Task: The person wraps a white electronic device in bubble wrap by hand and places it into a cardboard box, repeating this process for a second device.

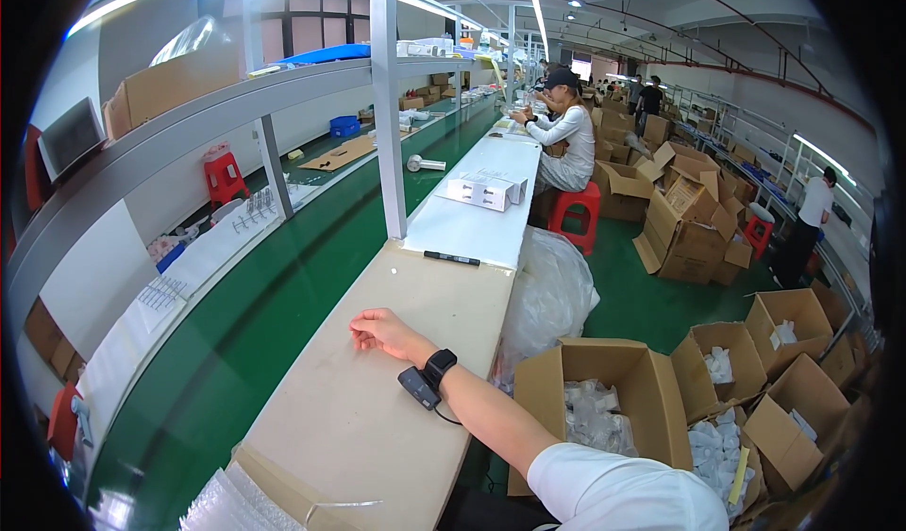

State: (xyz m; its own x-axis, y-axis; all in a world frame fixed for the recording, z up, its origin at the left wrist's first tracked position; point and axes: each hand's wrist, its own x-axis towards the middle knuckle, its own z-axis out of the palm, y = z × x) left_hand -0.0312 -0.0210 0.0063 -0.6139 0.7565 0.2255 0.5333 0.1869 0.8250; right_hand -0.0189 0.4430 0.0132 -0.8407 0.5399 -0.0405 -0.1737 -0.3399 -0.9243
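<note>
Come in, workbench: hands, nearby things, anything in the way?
Left hand out of view. Right hand loosely curled over beige tabletop. Black marker lying beyond; small white bit left of it.

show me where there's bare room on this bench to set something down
The beige tabletop is bare between the right hand and the bubble wrap; so is the white tabletop between the black marker and the white boxes. The floor on the right is crowded with open cartons.

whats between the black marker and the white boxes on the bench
Nothing but bare white tabletop between marker and boxes, as the head view shows.
</note>
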